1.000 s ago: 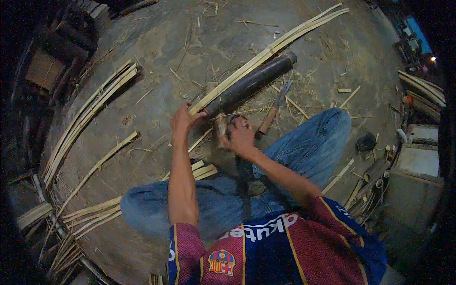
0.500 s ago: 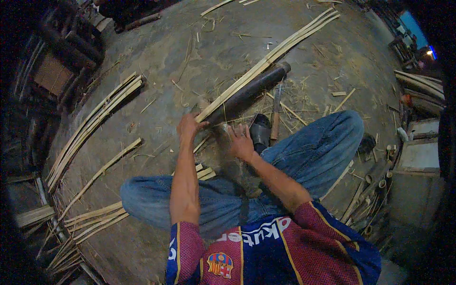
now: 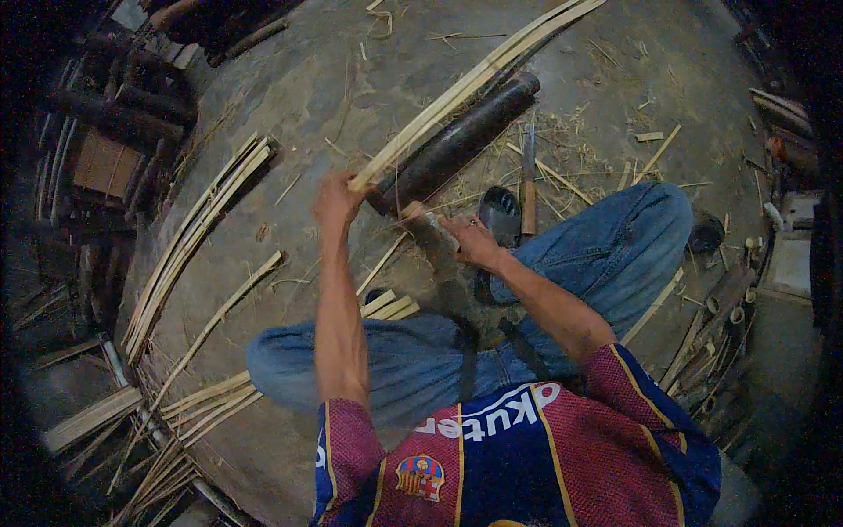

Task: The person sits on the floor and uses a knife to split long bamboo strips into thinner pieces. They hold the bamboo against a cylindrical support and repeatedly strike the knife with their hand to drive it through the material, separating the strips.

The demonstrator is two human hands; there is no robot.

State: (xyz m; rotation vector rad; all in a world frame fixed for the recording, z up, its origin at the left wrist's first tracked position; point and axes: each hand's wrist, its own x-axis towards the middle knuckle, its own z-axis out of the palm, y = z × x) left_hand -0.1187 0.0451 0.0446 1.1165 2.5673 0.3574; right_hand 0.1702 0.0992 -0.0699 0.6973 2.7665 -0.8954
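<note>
the right hand (image 3: 474, 239) has been shifted slightly right of the dark, smooth cylinder's (image 3: 457, 141) near end; whether anything is pinched cannot be told. the near ends of long, flat, pale strips (image 3: 427, 128), gently curved along the cylinder's left, are still gripped by the left hand (image 3: 336, 206), so the same bundle is apparently being worked.

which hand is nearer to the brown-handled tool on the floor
Right. The right hand is just left of the tool's lower end; the left hand is much farther left, gripping the near end of the pale strips.
</note>
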